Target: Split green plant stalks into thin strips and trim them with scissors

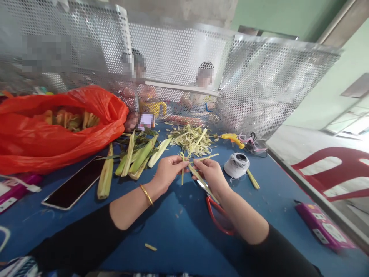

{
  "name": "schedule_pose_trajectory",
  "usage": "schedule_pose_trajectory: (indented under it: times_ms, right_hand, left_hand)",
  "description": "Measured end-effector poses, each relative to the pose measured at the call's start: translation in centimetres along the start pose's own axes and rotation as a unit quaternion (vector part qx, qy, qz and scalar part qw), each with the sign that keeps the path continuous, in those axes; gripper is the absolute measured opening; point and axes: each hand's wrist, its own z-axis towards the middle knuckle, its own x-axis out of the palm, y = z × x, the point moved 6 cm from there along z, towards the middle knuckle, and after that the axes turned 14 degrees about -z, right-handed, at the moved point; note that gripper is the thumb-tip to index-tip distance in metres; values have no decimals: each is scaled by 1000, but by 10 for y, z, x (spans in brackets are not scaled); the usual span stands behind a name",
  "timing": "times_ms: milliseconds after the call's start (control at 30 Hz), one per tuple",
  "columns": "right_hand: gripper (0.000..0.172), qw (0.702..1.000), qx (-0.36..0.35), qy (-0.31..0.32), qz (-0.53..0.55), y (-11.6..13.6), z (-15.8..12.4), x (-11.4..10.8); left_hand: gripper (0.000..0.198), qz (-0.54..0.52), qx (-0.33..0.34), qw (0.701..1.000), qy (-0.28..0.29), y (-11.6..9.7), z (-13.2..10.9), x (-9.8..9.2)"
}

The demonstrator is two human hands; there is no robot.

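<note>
My left hand (170, 171) pinches a thin pale green strip of husk (182, 177), which hangs down and loops up by the fingertips. Close beside it, my right hand (210, 173) is closed on folded husk strips; one end (211, 156) points off to the right and another runs down under the palm. The fingertips of both hands almost meet. Beneath my right hand and forearm lie scissors with red handles (211, 213), their blades partly hidden. Left of my hands are several corn husks (142, 156), and behind them is a heap of shredded husk (191, 140).
A red plastic bag (112, 119) of husks stands at left, near a dark phone (76, 184). At right are a white thread spool (236, 166), yellow glue gun (235, 139), purple box (323, 227) and red chair (340, 163). A perforated metal screen (178, 50) borders the table's back; people sit beyond.
</note>
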Motion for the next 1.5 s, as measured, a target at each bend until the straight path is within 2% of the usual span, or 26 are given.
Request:
schedule_pose_trajectory:
  times_ms: [100,167,200,300,433,500,533,567,633,767,933,1033,1133,1233,1300,1333,1433,1500]
  right_hand:
    - [24,997,-51,13,-50,3,-3,4]
    - [15,982,-142,16,-124,11,-8,7]
    - [13,963,-201,16,-177,17,-11,8]
    - [23,866,-362,9,-345,30,-24,12]
    - [24,736,-482,-25,-475,39,-38,15]
    - [25,693,-517,-79,-496,45,-43,13]
    - [25,684,-525,-108,-495,48,-44,12]
    - [24,683,-527,-133,-488,50,-45,10]
    - [23,700,-512,-159,-472,51,-42,6]
    - [26,743,-421,-176,-489,43,-26,-3]
    - [27,764,-329,-177,-526,34,-16,-9]
    - [27,774,-295,-175,-532,31,-15,-8]
    - [27,785,-271,-176,-529,28,-14,-7]
    - [22,776,-296,-201,-520,31,-15,-10]
    - [16,738,-363,-222,-524,39,-20,-11]
    - [14,707,-406,-223,-535,43,-23,-10]
    - [14,577,-523,-198,-596,49,-33,-2]
    - [17,497,-560,-194,-634,49,-37,2]
  left_hand:
    - [10,-14,6,998,-57,-3,3,-10]
    - [13,-32,-3,996,-78,-3,4,-14]
    - [14,-39,-7,996,-81,-2,5,-14]
    - [15,-53,-10,996,-77,-2,4,-13]
    - [11,-58,3,997,-55,-2,1,-7]
    - [7,-42,15,998,-33,-2,-1,-3]
    - [6,-29,21,999,-20,-2,-2,-1]
    - [4,-14,25,1000,-7,-3,-3,1]
    - [5,15,29,999,21,-3,-5,5]
    - [7,44,6,997,56,-1,-9,10]
    - [9,53,-3,996,75,1,-11,14]
    - [11,66,11,995,72,3,-11,14]
    - [8,75,28,996,44,7,-10,11]
    - [3,72,29,997,21,8,-7,7]
    - [2,47,14,999,4,7,-5,3]
    - [4,25,0,1000,-7,7,-4,1]
    - [9,-45,-54,997,-38,6,-2,-5]
    - [10,-66,-76,994,-46,5,-2,-7]
